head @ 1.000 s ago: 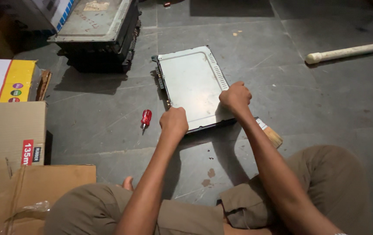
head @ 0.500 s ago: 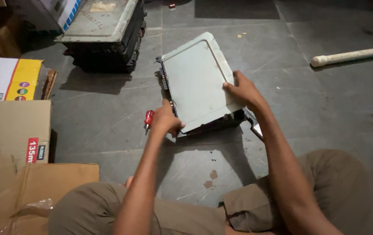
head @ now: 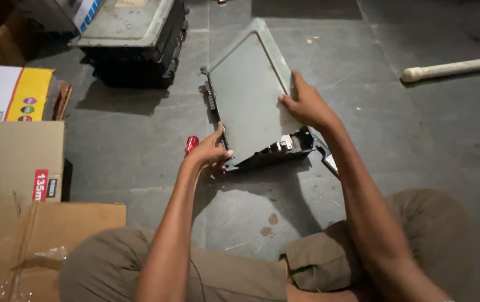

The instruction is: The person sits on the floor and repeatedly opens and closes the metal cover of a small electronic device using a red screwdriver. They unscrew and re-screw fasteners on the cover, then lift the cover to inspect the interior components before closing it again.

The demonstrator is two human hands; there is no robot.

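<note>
A flat grey metal panel (head: 250, 92) with a dark frame and small connectors along its near edge is tilted up off the stone floor. My left hand (head: 209, 151) grips its lower left edge. My right hand (head: 305, 103) presses on the panel's right side with fingers spread over the face. A red-handled screwdriver (head: 191, 144) lies on the floor just left of my left hand, partly hidden behind it.
A dark metal chassis (head: 133, 42) stands at the back left. Cardboard boxes (head: 19, 159) and a yellow and white box (head: 13, 92) line the left. A pale wooden stick (head: 452, 68) lies at the far right. My legs are folded in front.
The panel lay flat on the floor a second ago; both hands have lifted and tilted its near edge upward, turning it. My right hand slid up along the right side.
</note>
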